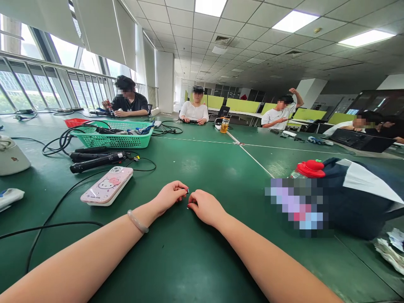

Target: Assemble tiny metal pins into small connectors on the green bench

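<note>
My left hand [172,197] is just above the green table [164,261], its fingers pinched together. A tiny dark-and-white piece [188,191] shows at its fingertips, too small to name. Close beside it, apart by a narrow gap, my right hand [206,207] has its fingers curled and the thumb drawn in. A speck of white shows by that thumb; whether it is a held thing or a nail I cannot make out. A bracelet [138,221] circles my left wrist. The nearest larger thing is a pink phone [107,185] in a cartoon-cat case, left of my left hand.
Black cylindrical handles [97,162] with cables lie behind the phone, before a green basket [113,141]. A dark bag [362,202] and a red-capped bottle [311,168] stand at right. An amber bottle [225,125] is farther back. Several people sit around the table.
</note>
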`<state>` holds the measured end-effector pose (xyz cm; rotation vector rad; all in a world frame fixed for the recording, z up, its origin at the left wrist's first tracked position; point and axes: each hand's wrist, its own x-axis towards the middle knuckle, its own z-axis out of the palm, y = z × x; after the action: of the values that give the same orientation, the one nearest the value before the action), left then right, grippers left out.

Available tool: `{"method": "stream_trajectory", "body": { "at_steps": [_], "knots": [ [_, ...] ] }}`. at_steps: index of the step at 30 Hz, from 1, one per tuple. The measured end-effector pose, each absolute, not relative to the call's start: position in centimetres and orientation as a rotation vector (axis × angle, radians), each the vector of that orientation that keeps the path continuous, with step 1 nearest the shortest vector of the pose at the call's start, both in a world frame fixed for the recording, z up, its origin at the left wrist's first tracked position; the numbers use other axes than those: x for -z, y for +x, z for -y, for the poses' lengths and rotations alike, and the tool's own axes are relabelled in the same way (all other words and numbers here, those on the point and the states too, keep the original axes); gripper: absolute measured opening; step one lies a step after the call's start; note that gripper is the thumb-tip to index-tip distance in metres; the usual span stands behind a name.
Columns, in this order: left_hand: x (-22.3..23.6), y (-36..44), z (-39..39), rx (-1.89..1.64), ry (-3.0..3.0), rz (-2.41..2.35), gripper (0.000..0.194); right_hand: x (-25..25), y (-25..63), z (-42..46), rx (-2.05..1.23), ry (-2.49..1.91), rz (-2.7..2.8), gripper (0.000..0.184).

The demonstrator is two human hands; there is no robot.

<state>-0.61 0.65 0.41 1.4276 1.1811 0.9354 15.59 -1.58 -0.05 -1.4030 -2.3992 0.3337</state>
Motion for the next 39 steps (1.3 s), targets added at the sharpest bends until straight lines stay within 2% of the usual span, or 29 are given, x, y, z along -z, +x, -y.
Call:
{"method": "stream_trajectory", "body": {
  "at_steps": [12,15,23,31,39],
  "knots": [
    [-0.6,-0.5,-0.5,-0.943,1.398,-1.173,0.017,-0.1,16.2,1.3,-0.463,-1.367,2.391,0.010],
    [-0.6,-0.5,-0.6,-0.934,1.410,-1.161,0.019,-0.3,16.1,1.3,-0.506,-1.393,2.381,0.001],
    [-0.6,-0.7,-0.4,-0.839,1.496,-1.160,0.023,-0.2,16.2,1.4,-0.475,-1.430,2.350,0.010],
    [-0.4,-0.7,-0.4,-0.809,1.564,-1.161,0.028,-0.1,16.3,0.9,-0.636,-1.528,2.182,0.009],
    [-0.2,-0.8,-0.4,-0.824,1.602,-1.146,0.035,-0.5,16.4,1.4,-0.524,-1.435,2.327,0.005]
  ]
}}
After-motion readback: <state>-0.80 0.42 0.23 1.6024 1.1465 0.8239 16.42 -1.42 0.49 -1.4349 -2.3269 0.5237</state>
